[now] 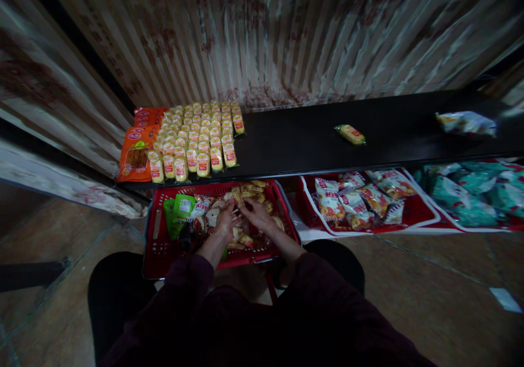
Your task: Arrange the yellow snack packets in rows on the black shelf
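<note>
Both hands are inside a red shopping basket [286, 214] full of mixed packaged snacks. My left hand [225, 222] has its fingers curled among the packets; what they hold is too dark and small to make out. Close to its right, my right hand [258, 215] has its fingertips closed on a yellow wrapped snack [237, 195]. More yellow wrapped snacks [254, 188] lie at the basket's back right. A green packet [179, 213] leans at the left side, beside a dark packet [186, 236]. Round pale packets [212, 215] lie near the left fingers.
Above the basket runs a black shelf [282, 143]. Rows of small yellow cakes [192, 137] stand at its left, beside orange packets [137, 148]. One cake [351, 134] and a pale bag [466, 123] lie farther right. Below are baskets of chip bags [354, 206] and teal bags [462, 192].
</note>
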Demonstrator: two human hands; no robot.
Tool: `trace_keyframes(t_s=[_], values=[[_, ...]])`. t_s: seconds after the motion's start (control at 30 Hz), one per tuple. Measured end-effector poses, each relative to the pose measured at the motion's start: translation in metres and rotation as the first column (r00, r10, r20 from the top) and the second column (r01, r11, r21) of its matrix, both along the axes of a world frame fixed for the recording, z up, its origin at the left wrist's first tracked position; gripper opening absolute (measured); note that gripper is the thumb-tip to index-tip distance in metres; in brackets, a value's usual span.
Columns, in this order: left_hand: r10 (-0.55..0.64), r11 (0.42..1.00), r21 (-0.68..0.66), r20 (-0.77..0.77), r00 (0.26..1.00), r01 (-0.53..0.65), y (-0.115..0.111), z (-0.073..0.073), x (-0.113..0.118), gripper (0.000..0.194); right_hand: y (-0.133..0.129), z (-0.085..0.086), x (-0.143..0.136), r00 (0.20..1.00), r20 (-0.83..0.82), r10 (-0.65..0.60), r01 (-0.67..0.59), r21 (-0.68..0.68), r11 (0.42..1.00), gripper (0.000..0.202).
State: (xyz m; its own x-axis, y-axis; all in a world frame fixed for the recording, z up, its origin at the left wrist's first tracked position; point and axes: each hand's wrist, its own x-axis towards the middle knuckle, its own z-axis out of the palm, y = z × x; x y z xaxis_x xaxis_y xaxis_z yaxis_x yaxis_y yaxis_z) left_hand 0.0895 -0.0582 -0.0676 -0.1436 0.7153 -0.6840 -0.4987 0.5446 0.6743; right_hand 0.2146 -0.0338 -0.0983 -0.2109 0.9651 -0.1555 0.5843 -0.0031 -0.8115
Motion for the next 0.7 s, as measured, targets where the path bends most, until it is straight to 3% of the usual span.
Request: trace_keyframes(t_s=[0.27, 0.37, 0.47, 0.7], values=[[0.001, 1.000, -0.011, -0.065, 0.998, -0.002, -0.002, 0.004, 0.002, 0.020, 0.000, -0.013, 0.001, 0.998, -0.054, -0.045, 0.046, 0.031, 0.998, 0.035], [-0.027, 1.000, -0.008, -0.143, 0.989, 0.026, -0.005, 0.007, 0.003, 0.025, -0.004, -0.017, 0.005, 0.991, -0.126, -0.049, 0.047, -0.020, 0.999, 0.034], [-0.087, 0.993, 0.067, -0.197, 0.977, 0.102, -0.009, 0.007, 0.007, 0.033, -0.010, -0.019, 0.011, 0.976, -0.169, -0.137, 0.122, -0.095, 0.988, 0.039], [-0.182, 0.963, 0.148, -0.264, 0.947, 0.226, -0.017, 0.002, 0.020, 0.039, -0.023, -0.006, 0.028, 0.918, -0.277, -0.283, 0.229, -0.211, 0.950, 0.043]])
